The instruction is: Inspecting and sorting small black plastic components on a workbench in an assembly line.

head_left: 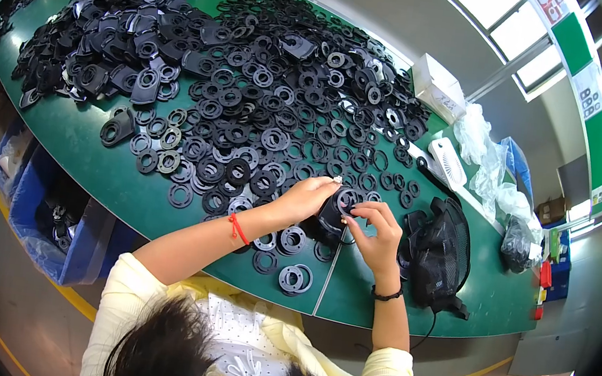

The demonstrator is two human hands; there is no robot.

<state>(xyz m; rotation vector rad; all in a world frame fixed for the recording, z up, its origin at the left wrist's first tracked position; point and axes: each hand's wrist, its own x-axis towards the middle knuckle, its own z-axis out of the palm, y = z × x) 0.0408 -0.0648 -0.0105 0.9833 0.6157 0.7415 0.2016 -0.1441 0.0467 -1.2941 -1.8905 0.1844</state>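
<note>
Your own head and pale yellow sleeves crowd the lower edge. Your left hand (305, 197) cups a black moulded plastic part (331, 220) from behind; most of the part is hidden by your fingers. Your right hand (376, 236) pinches a black flat rubber ring (348, 200) against its top, fingers curled close. Both sit over the green table (94, 162), just beside a black mesh-fronted unit (439, 254). Beyond spreads the heap of black rings (280, 110).
</note>
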